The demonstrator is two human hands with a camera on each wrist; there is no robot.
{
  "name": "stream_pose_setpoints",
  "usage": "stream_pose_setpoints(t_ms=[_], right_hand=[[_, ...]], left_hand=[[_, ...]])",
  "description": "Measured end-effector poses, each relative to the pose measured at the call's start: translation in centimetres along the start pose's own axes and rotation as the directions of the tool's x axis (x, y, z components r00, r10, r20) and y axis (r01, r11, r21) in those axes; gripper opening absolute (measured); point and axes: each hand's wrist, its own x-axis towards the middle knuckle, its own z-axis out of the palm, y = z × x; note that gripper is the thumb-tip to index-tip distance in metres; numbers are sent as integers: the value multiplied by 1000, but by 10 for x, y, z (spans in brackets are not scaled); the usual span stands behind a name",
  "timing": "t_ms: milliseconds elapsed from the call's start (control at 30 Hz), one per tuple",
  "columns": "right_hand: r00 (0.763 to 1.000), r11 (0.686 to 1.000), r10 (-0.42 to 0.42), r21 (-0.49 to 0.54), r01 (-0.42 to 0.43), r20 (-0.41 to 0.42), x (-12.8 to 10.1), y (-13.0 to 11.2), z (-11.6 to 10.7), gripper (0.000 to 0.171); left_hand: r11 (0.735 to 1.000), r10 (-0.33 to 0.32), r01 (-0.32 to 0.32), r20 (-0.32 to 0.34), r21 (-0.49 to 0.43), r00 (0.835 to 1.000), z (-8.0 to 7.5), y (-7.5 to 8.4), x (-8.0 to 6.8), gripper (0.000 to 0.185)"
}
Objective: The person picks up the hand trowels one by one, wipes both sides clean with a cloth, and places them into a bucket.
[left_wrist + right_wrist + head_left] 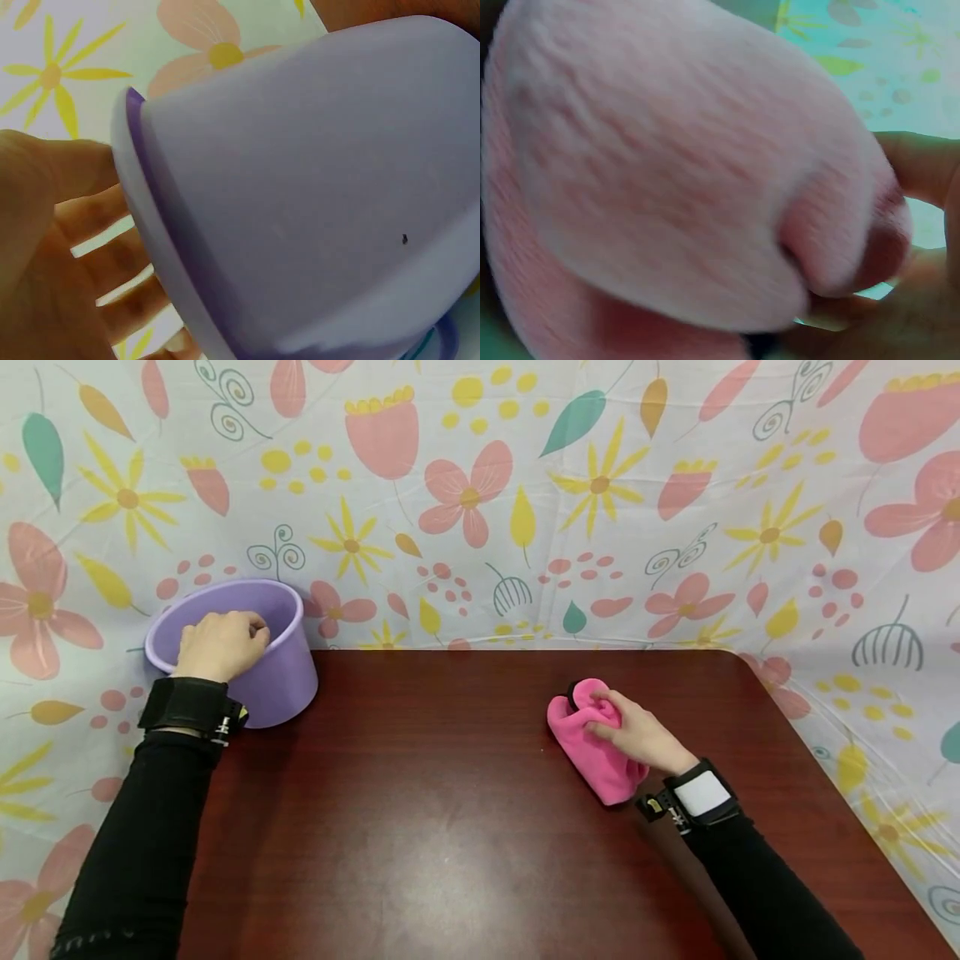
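Note:
A folded pink fleecy cloth (592,743) lies on the right part of the table, with a black band (572,695) showing at its top. My right hand (637,731) pinches its upper folds between thumb and fingers; close up in the right wrist view, the rolled pink fabric (667,165) fills most of the picture. Over at the left, my left hand (217,647) reaches over the rim into a lilac plastic bucket (285,685). The left wrist view shows its fingers (120,262) spread and passing behind the rim, the fingertips hidden inside.
The dark brown wooden table (435,810) has a rounded corner at the far right. A white flower-print sheet (465,577) hangs behind it and down the right side. The bucket stands at the table's back left, against the sheet.

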Motion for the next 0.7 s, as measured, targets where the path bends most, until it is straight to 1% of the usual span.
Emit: stream_pose_setpoints(t_ms=[33,100,167,233,300,400,500,600,700], right_hand=[[1000,1000,-3,-12,3,2,0,-2,-3,64],[1000,999,-7,-33,7,9,-2,-6,-9,64],[1000,998,-10,-55,11,16,-3,-11,-17,62],[1000,997,-13,-81,13,13,-5,-16,-25,59],[1000,994,-17,-112,17,2,-6,-21,-33,57],[999,987,-34,-160,29,-30,-4,-30,-43,56],[997,981,-48,-189,34,-67,1,-43,-48,56],[993,976,-43,-217,19,-107,9,-57,-48,57],[988,967,-57,-253,19,-145,20,-68,-42,58]], left_hand=[[1000,18,-18,-45,-2,999,1,3,-1,32],[998,50,-53,-125,-17,991,3,9,-3,30],[996,74,-82,-167,-45,983,3,17,-7,29],[991,94,-111,-185,-79,978,2,27,-9,29],[985,115,-135,-180,-103,977,2,39,-11,30],[977,150,-170,-151,-130,977,3,56,-13,31],[968,188,-204,-117,-143,975,7,73,-14,29],[957,239,-253,-102,-145,966,15,87,-13,28],[947,280,-291,-95,-138,955,30,100,-10,30]])
